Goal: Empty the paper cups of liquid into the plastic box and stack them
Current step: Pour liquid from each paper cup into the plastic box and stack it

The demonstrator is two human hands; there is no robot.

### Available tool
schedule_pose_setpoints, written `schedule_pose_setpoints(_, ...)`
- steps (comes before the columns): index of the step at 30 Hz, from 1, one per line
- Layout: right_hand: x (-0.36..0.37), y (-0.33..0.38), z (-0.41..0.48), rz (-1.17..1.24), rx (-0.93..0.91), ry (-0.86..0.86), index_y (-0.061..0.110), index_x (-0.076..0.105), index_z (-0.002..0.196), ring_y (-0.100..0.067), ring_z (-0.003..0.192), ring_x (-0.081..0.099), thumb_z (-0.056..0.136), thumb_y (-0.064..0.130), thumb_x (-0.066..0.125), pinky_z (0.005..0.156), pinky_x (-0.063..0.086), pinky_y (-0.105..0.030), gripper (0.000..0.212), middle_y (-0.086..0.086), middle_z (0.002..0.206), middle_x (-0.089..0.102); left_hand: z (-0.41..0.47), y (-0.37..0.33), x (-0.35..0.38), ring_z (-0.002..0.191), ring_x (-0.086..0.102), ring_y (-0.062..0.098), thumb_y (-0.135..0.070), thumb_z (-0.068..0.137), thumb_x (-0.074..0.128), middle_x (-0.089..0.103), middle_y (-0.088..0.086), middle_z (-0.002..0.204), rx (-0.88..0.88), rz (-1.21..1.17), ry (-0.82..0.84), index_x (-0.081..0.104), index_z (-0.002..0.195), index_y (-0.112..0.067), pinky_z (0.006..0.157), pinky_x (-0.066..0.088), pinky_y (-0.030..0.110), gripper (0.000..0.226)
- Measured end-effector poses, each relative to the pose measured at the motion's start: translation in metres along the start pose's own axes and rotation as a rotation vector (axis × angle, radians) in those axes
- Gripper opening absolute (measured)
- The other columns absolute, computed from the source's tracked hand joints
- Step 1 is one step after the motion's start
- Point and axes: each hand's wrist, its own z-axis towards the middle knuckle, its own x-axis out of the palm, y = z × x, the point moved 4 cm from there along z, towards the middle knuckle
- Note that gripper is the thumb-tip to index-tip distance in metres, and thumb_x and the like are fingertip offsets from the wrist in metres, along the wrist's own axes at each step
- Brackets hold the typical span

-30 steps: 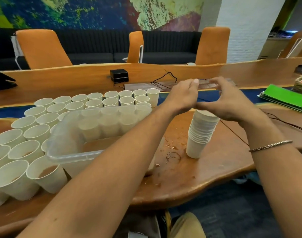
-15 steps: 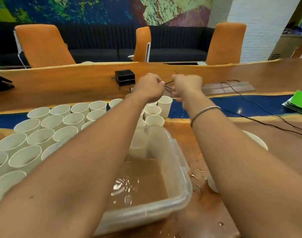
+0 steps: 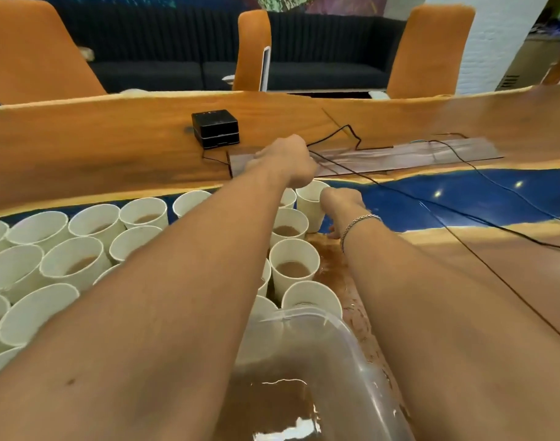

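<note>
Both bare arms are being stretched out across the plastic box (image 3: 342, 332) (a clear tub at the near edge, in which brown liquid (image 3: 272, 405) is being held) towards the cups standing beyond it. The left hand (image 3: 285, 160) is being held above the farthest cups behind the box, its fingers curled under and its back turned to the camera, so whether anything is being gripped cannot be told. The right hand (image 3: 342, 202), with a bracelet (image 3: 358, 222) at its wrist, is being held against the right side of the far paper cup (image 3: 310, 198) — the upright one at the far right corner of the group beyond the box. Whether the fingers are being closed round it cannot be made out, since most of them are hidden behind the hand. The other paper cups (image 3: 81, 259) are being kept upright in close rows to the left of the box and just beyond its far rim, many with brown liquid in them. Everything is being carried by the wooden table (image 3: 463, 265). Far beyond the box, a black device (image 3: 215, 127) and thin black cables (image 3: 399, 192) are being borne on the same top.
</note>
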Motion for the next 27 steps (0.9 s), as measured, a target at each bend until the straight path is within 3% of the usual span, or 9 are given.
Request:
schedule_pose_setpoints(2,0.001,0.002,0.004,-0.024,-0.023,-0.035,0.005,0.055,0.132,-0.039,0.103,0.064,0.089,0.012,0.064,0.078,0.060,-0.048,0.044,-0.020,0.124,0.062,0.001,0.000,0.002,0.110,0.059,0.033,-0.033,0.097,0.050,0.065,0.010,0.120,0.004,-0.005,-0.002,0.067,0.120,-0.016,0.098,0.051,0.048,0.033)
schedule_pose_setpoints(4,0.002,0.005,0.007,-0.001,-0.046,-0.037,0.005,0.058,0.128,-0.041,0.105,0.064,0.084,0.010,0.067,0.084,0.059,-0.052,0.045,-0.020,0.125,0.062,-0.001,0.001,0.003,0.109,0.060,0.033,-0.034,0.097,0.051,0.066,0.009,0.119,0.002,-0.005,-0.003,0.068,0.118,-0.017,0.098,0.051,0.048,0.032)
schedule_pose_setpoints(9,-0.019,0.027,-0.015,0.064,-0.127,-0.047,0.009,0.056,0.132,-0.042,0.111,0.060,0.084,0.010,0.067,0.084,0.057,-0.058,0.050,-0.014,0.126,0.061,-0.018,-0.002,-0.017,0.100,0.062,0.028,-0.029,0.095,0.053,0.068,0.004,0.110,0.012,-0.057,-0.078,0.070,0.113,-0.018,0.092,0.055,0.046,0.027)
schedule_pose_setpoints(13,-0.045,0.056,-0.048,0.077,-0.243,-0.054,0.011,0.056,0.125,-0.037,0.105,0.062,0.084,0.018,0.064,0.087,0.057,-0.053,0.042,-0.013,0.119,0.064,-0.043,-0.006,-0.039,0.101,0.062,0.026,-0.031,0.099,0.052,0.068,0.005,0.110,-0.003,-0.182,-0.175,0.069,0.112,-0.016,0.093,0.053,0.046,0.027)
schedule_pose_setpoints(17,-0.073,0.077,-0.116,0.095,-0.327,-0.007,0.011,0.054,0.119,-0.036,0.100,0.063,0.089,0.018,0.065,0.081,0.060,-0.051,0.032,-0.014,0.113,0.063,-0.083,-0.007,-0.072,0.091,0.064,0.027,-0.041,0.099,0.048,0.067,0.006,0.098,-0.090,-0.307,-0.309,0.067,0.096,-0.014,0.078,0.052,0.037,0.033)
schedule_pose_setpoints(20,-0.085,0.085,-0.160,0.026,-0.421,0.042,0.016,0.047,0.110,-0.029,0.099,0.064,0.098,0.022,0.055,0.084,0.060,-0.042,0.015,-0.010,0.111,0.062,-0.115,-0.010,-0.094,0.085,0.067,0.023,-0.045,0.099,0.050,0.068,0.005,0.101,-0.135,-0.460,-0.302,0.067,0.106,-0.014,0.067,0.058,0.032,0.037)
schedule_pose_setpoints(22,-0.094,0.083,-0.193,-0.018,-0.488,0.055,0.017,0.047,0.110,-0.026,0.095,0.066,0.102,0.025,0.050,0.077,0.061,-0.036,0.012,-0.009,0.107,0.063,-0.143,-0.013,-0.111,0.077,0.066,0.018,-0.043,0.096,0.055,0.068,0.003,0.103,-0.157,-0.480,-0.333,0.067,0.113,-0.015,0.046,0.051,0.021,0.035)
schedule_pose_setpoints(24,-0.100,0.076,-0.222,-0.078,-0.528,0.071,0.017,0.050,0.112,-0.024,0.090,0.068,0.103,0.027,0.049,0.069,0.060,-0.031,0.014,-0.008,0.101,0.063,-0.168,-0.012,-0.123,0.070,0.063,0.013,-0.037,0.098,0.055,0.067,0.001,0.101,-0.165,-0.431,-0.366,0.065,0.115,-0.015,0.035,0.040,0.014,0.030)
schedule_pose_setpoints(27,-0.106,0.060,-0.256,-0.116,-0.562,0.128,0.014,0.055,0.114,-0.022,0.082,0.071,0.102,0.026,0.049,0.064,0.059,-0.030,0.018,-0.009,0.098,0.066,-0.206,-0.013,-0.138,0.068,0.059,0.013,-0.031,0.103,0.047,0.063,0.002,0.097,-0.136,-0.378,-0.376,0.062,0.112,-0.014,0.038,0.041,0.015,0.024)
